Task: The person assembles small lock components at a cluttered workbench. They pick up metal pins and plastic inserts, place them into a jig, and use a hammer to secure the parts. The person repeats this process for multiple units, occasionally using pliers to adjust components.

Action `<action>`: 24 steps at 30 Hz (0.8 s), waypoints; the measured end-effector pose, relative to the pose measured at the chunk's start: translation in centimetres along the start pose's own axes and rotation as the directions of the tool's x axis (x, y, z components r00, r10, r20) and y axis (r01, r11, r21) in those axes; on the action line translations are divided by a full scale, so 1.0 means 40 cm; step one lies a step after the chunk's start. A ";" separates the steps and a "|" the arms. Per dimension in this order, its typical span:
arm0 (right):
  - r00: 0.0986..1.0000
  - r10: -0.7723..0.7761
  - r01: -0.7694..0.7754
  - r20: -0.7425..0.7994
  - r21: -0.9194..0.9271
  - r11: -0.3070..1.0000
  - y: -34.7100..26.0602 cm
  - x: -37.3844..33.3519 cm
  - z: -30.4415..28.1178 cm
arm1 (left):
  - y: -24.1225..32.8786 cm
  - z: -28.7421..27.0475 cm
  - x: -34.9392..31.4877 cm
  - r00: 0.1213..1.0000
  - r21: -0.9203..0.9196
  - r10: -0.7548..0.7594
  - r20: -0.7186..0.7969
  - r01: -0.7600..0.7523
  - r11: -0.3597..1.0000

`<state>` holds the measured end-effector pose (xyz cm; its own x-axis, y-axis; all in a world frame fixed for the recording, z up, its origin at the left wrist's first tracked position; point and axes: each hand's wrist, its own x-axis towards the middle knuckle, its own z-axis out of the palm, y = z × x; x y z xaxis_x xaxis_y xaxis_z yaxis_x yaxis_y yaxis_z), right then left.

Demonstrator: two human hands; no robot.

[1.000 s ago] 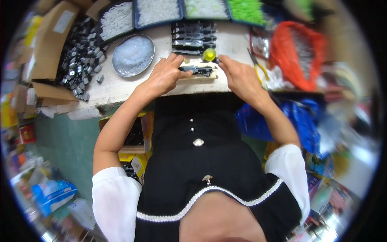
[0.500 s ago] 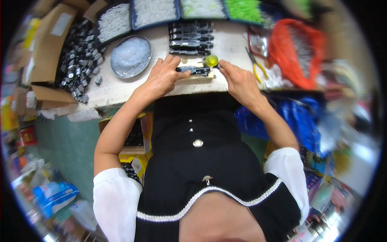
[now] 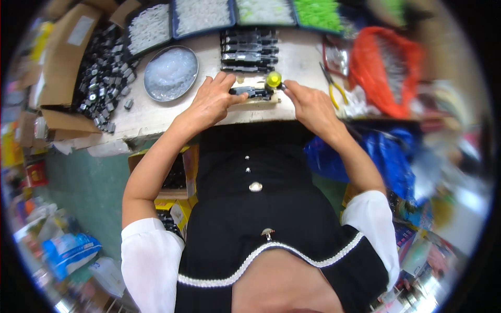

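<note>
My left hand [image 3: 214, 99] is closed at the near edge of the worktable, its thumb and fingers on the left end of a dark, narrow part [image 3: 251, 92]. That part lies across a pale block [image 3: 261, 100]. From the right, my right hand [image 3: 311, 106] grips the dark handle of a small mallet with a round yellow-green head [image 3: 273, 79]. The mallet head hangs over or against the right end of the part; whether it touches cannot be made out. Just beyond, several similar dark parts [image 3: 249, 56] lie in a stacked row.
A round metal dish [image 3: 172, 94] of clear small pieces stands left, beside a heap of small dark pieces [image 3: 107, 73] and a cardboard box [image 3: 65, 62]. Trays of white and green pieces [image 3: 315, 13] line the back. Yellow-handled pliers [image 3: 336, 94] and a red bag [image 3: 360, 62] lie right.
The mallet head has tilted a little and shifted very slightly in my right hand. My left hand keeps its hold on the dark part.
</note>
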<state>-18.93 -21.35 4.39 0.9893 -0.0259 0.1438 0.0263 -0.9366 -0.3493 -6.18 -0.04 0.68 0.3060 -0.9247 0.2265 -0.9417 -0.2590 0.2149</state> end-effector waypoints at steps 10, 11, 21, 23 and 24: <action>0.983 -0.024 0.061 0.184 -0.198 0.978 -0.043 0.023 0.023 | 0.000 -0.001 -0.001 0.999 -0.021 0.033 -0.016 -0.034 0.999; 0.980 -0.043 0.083 0.194 -0.202 0.976 -0.044 0.032 0.016 | -0.001 0.000 -0.004 0.999 -0.019 0.035 -0.022 -0.035 0.999; 0.982 -0.017 0.063 0.188 -0.242 0.968 -0.051 0.031 0.014 | -0.008 0.014 -0.001 0.997 0.015 0.038 -0.062 -0.037 0.999; 0.979 -0.020 0.065 0.200 -0.218 0.974 -0.055 0.031 0.006 | -0.006 0.020 -0.005 0.998 0.050 0.037 -0.058 -0.034 0.998; 0.981 -0.019 0.057 0.192 -0.190 0.980 -0.053 0.028 -0.001 | -0.005 0.019 -0.006 0.997 0.027 0.037 -0.069 -0.035 0.999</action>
<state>-17.89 -19.39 5.31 0.9977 0.0599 -0.0304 0.0544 -0.9859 -0.1584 -6.17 0.03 -0.14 0.2803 -0.9120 0.2994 -0.9552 -0.2341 0.1813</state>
